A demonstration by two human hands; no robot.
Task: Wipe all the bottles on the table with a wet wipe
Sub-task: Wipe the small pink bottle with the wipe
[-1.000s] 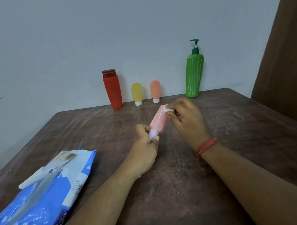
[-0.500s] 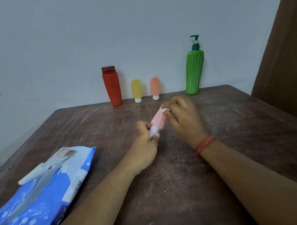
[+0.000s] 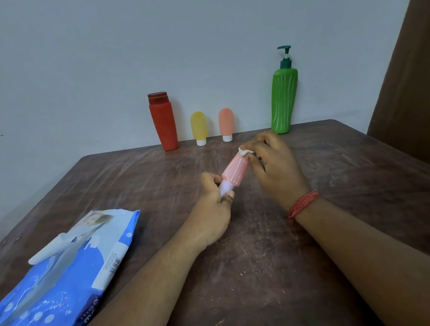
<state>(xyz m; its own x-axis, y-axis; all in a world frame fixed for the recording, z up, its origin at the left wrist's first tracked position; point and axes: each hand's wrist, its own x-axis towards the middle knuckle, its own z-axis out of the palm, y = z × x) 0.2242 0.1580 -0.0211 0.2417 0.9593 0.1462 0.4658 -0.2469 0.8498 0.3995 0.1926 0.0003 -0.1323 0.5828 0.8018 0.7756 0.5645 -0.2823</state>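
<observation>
Four bottles are standing along the bench's (image 3: 357, 181) far edge. Mid-bench, the left hand (image 3: 211, 212) is gripping the pink bottle's (image 3: 235, 171) white cap; the right hand (image 3: 275, 167) is pinching a wet wipe (image 3: 244, 151) against its raised end.

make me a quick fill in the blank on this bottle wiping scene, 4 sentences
1. The left hand grips the pink bottle by its ____ cap.
2. The right hand presses a white ____ against that bottle's far end.
3. The tallest bottle by the wall is ____.
4. The wipes pack lies on the person's ____ side.

Missing words: white; wipe; green; left
</observation>
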